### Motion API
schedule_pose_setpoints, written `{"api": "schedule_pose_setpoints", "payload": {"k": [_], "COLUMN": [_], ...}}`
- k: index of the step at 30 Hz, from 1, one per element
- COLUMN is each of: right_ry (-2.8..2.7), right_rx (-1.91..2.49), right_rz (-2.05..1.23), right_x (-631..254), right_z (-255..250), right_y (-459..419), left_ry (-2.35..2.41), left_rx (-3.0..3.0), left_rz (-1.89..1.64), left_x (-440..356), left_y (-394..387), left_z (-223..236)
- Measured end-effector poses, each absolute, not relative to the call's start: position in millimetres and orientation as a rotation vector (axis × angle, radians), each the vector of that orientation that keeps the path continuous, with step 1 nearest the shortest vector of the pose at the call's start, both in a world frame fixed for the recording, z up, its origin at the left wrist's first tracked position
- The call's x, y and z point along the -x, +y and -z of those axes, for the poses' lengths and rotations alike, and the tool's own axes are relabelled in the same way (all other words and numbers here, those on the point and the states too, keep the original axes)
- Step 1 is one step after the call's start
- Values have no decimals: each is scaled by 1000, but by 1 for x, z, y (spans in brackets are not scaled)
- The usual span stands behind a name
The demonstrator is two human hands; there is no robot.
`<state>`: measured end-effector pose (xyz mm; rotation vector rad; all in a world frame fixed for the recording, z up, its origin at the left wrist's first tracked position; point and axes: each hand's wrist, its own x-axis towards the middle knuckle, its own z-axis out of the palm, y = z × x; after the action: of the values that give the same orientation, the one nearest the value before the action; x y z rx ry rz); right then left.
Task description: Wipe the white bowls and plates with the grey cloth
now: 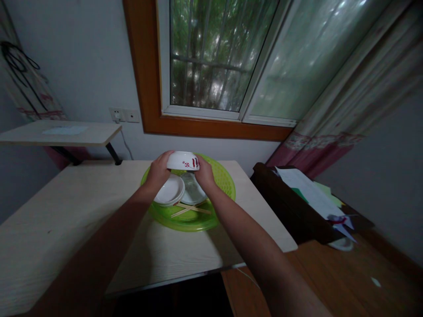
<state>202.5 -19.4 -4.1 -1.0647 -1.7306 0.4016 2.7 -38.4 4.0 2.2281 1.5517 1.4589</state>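
Between my two hands a white bowl with red markings point(183, 161) is held tilted above a round green basket point(228, 185). My left hand point(159, 169) grips its left side, and my right hand point(204, 172) grips the right side. Below, inside the basket, white bowls point(169, 190) stand stacked on the left. Beside them lies a white dish point(191, 193), partly covered by my right hand and the held bowl. Several wooden chopsticks point(194, 208) lie crossed at the basket's near side.
The basket rests on a pale wooden table point(82, 211). A small raised shelf point(99, 134) stands at the table's back left. Right of the table is a dark brown piece of furniture point(284, 202) with papers point(307, 191) on it. A window point(218, 57) is behind.
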Motion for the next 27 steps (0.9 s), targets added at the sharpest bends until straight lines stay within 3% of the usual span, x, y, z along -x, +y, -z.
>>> {"api": "schedule_pose_setpoints", "payload": {"k": [8, 18, 27], "right_ry": [-1517, -1775, -2080], "right_rx": [1021, 1041, 717], "right_rz": [-722, -189, 153], "right_x": [-198, -202, -185], "right_z": [10, -4, -14], "right_y": [-17, -31, -47], "left_ry": [1473, 1552, 1801], "left_rx": [-2101, -2123, -2155], "left_rz": [-1389, -1425, -1341], "left_x": [-7, -3, -2], "left_y": [-40, -41, -39], "left_z": [-7, -5, -5]}}
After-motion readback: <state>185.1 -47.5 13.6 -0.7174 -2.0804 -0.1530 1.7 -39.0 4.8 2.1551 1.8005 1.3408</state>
